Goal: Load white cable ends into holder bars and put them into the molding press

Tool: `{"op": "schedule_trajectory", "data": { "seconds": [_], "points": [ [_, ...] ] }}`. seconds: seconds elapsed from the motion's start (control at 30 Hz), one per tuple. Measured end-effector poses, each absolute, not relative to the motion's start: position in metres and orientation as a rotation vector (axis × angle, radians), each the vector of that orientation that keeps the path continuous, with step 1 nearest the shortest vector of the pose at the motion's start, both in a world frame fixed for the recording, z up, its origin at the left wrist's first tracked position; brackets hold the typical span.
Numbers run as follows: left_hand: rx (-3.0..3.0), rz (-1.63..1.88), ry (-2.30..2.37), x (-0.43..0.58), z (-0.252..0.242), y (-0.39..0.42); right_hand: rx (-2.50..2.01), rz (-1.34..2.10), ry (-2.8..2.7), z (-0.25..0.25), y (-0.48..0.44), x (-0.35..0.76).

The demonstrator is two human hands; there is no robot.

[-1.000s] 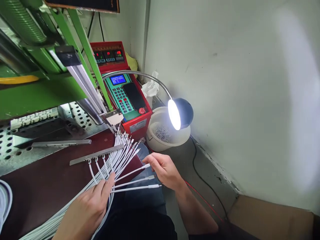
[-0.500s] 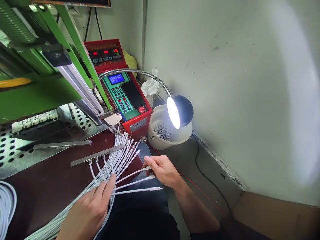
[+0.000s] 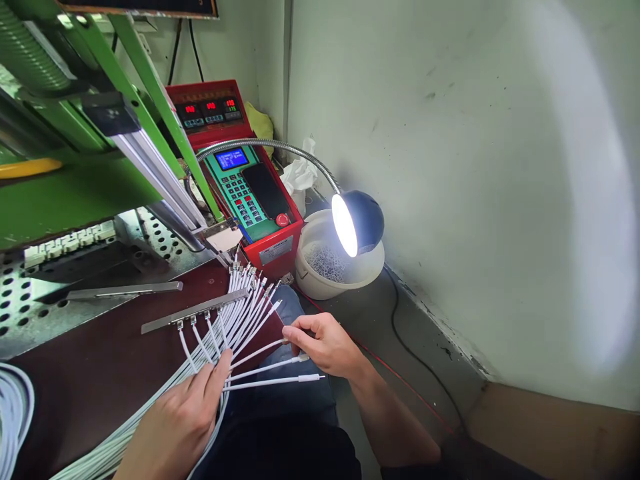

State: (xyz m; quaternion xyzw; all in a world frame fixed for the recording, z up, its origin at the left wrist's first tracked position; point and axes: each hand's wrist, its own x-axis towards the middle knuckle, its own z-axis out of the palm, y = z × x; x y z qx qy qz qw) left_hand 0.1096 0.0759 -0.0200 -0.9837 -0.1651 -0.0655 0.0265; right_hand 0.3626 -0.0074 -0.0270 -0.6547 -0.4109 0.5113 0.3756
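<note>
My left hand [image 3: 187,407] is closed on white cables [image 3: 137,410] that run in a bundle over the dark red board [image 3: 75,363]. Out of its fingers three cable ends fan to the right; the lowest one has a white connector [image 3: 309,378] with a thin metal tip. My right hand [image 3: 323,343] pinches the uppermost of these ends between thumb and forefinger, so its tip is hidden. Left of the bundle, a grey metal bar [image 3: 170,321] has several cable plugs lined up along it. More metal-tipped cable ends spread out beyond my left hand.
A green machine [image 3: 60,200] stands at the left, with a red control box [image 3: 277,250] behind the board. A lit gooseneck lamp [image 3: 363,223] hangs over a white bucket [image 3: 305,283] holding thin white scraps. A second metal bar [image 3: 125,290] and coiled cable [image 3: 17,417] lie at left.
My right thumb and forefinger have shifted slightly left and now close over the tip of the uppermost cable end. My left hand stays in place.
</note>
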Motion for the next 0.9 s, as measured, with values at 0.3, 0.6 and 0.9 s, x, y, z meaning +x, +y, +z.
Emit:
{"op": "schedule_trajectory", "data": {
  "seconds": [0.3, 0.6, 0.9],
  "points": [
    [-3.066, -0.15, -0.527, 0.1077, -0.0227, 0.0754, -1.536, 1.403, -0.923, -0.0342, -0.0074, 0.3685],
    [-3.065, -0.119, -0.554, 0.1093, -0.0222, 0.0745, -1.594, 1.443, -0.91, -0.0281, -0.0069, 0.3665],
    [-3.094, -0.109, -0.565, 0.1039, -0.0252, 0.0754, -1.496, 1.474, -0.822, -0.0347, -0.0058, 0.3697]
  ]
}}
